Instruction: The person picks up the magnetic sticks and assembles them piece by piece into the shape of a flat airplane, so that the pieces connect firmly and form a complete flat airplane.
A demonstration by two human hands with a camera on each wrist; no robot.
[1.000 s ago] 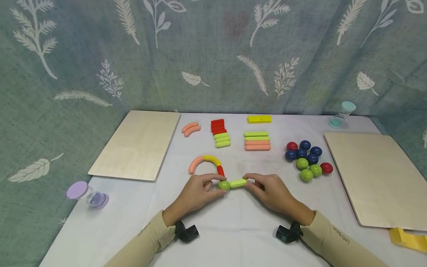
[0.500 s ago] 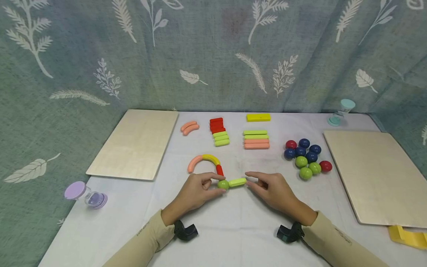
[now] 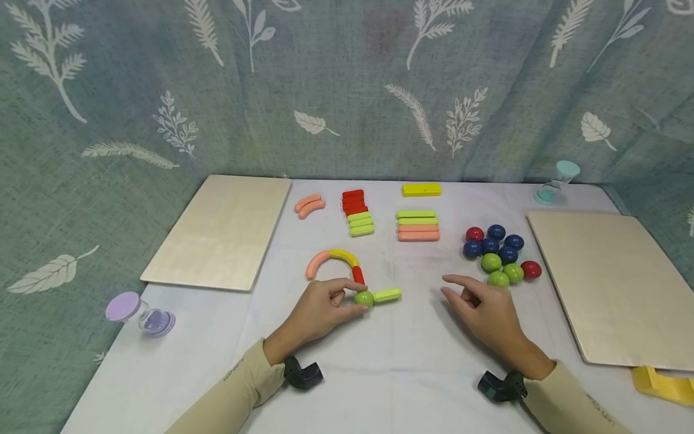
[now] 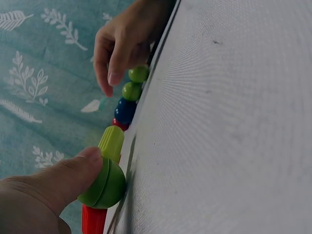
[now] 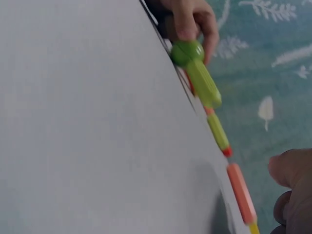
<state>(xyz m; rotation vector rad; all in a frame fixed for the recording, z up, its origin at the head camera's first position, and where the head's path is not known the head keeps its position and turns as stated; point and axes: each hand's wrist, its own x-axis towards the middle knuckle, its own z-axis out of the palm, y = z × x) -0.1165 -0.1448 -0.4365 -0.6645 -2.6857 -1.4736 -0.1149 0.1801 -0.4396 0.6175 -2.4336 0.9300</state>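
White table (image 3: 412, 380): two wooden boards (image 3: 217, 235) lie on it, one toward each side. Right hand (image 3: 484, 308): thumb and forefinger parted, nothing held. Left hand (image 3: 318, 308): thumb and forefinger in a narrow pinch. Curve of coloured pieces (image 3: 343, 256): just beyond left hand. Green stick (image 3: 387, 295): lying between the hands. Green ball (image 3: 364, 299): held in that pinch, touching the green stick's end.

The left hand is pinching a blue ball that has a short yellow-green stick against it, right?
Not quite: the ball pinched by the left hand is green, as the head view shows. The short yellow-green stick is indeed against it.
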